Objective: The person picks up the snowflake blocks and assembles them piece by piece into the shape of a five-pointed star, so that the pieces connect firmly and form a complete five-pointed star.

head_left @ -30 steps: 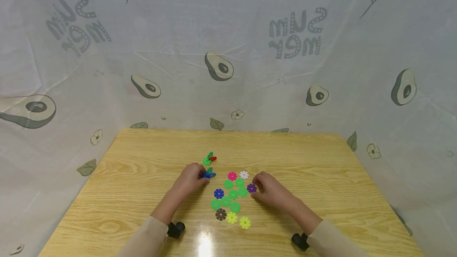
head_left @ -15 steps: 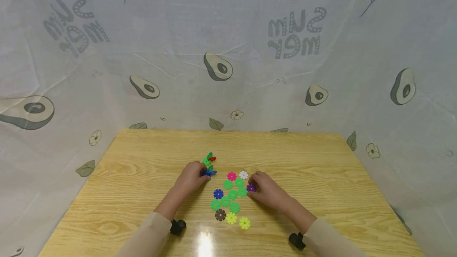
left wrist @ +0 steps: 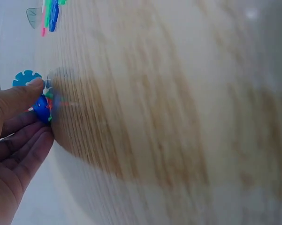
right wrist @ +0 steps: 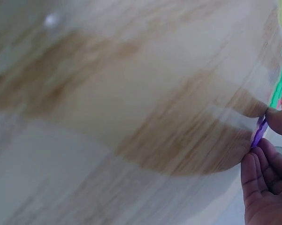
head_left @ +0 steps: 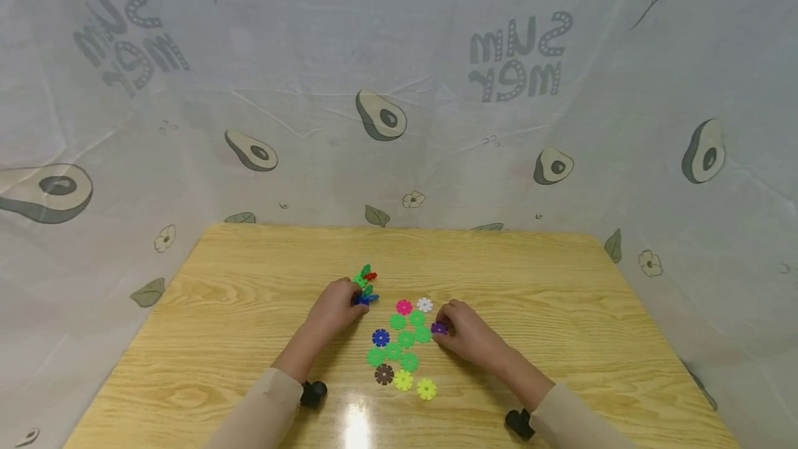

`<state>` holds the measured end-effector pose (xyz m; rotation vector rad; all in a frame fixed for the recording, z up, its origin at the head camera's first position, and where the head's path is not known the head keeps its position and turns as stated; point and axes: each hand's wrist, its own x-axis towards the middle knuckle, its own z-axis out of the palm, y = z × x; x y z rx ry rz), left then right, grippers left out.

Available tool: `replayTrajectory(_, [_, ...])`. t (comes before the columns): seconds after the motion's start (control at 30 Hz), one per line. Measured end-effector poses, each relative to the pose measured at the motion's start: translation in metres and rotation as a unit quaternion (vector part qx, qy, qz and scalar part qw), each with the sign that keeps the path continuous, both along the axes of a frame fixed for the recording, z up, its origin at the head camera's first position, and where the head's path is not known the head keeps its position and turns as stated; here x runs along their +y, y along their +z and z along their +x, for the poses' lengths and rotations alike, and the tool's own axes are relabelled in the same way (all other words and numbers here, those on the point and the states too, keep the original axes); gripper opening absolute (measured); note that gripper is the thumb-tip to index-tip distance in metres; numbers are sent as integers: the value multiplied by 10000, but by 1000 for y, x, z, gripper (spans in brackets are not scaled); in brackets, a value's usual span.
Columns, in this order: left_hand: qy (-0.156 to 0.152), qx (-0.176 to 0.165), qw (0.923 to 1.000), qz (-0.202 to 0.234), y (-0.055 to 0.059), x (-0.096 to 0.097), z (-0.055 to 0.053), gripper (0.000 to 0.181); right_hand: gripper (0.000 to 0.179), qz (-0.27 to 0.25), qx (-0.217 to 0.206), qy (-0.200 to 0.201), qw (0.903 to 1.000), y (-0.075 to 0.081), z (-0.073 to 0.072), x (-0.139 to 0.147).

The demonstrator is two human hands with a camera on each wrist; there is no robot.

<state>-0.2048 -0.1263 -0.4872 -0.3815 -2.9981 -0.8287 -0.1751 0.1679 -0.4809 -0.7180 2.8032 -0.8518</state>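
In the head view my left hand point(head_left: 333, 308) holds a small build of joined snowflake discs, blue point(head_left: 364, 300) and green, low over the table. The left wrist view shows thumb and fingers around the blue disc point(left wrist: 42, 110), a teal disc point(left wrist: 24, 78) standing up behind. Just beyond sits another build, a green disc point(head_left: 359, 280) with a red disc point(head_left: 370, 276) and a darker green one slotted in. My right hand point(head_left: 472, 335) pinches a purple snowflake disc point(head_left: 439, 328); in the right wrist view the purple disc point(right wrist: 258, 133) tilts between thumb and fingertips.
Between the hands lie several loose green discs point(head_left: 406, 339), plus pink point(head_left: 404, 307), white point(head_left: 424, 305), blue point(head_left: 380, 337), brown point(head_left: 384, 374) and two yellow discs point(head_left: 427, 389). The wooden table point(head_left: 530, 262) meets a printed cloth point(head_left: 312, 54) at its back and sides.
My right hand has shifted slightly left and its fingers have closed in on the purple disc. My left hand has moved a little away from me with its build, nearer the green-and-red one.
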Motion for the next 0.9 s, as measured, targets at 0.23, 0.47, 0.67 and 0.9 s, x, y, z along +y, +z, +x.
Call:
replayTrajectory(0.23, [159,-227,9995,170,4,0,7,18,20,-32,-108,-129,9999,3,1,1])
replayTrajectory(0.47, [-323,61,9989,330,10,2,23,7,21,-117,-278,-448,9985,10,2,4])
replayTrajectory(0.67, [-1440,132,9894,148,6,7,31,11,18,-279,-63,-441,9986,25,2,4])
replayTrajectory(0.9, [-1814,362,9821,-347,0,14,38,17,14,-685,316,-83,9971,37,6,3])
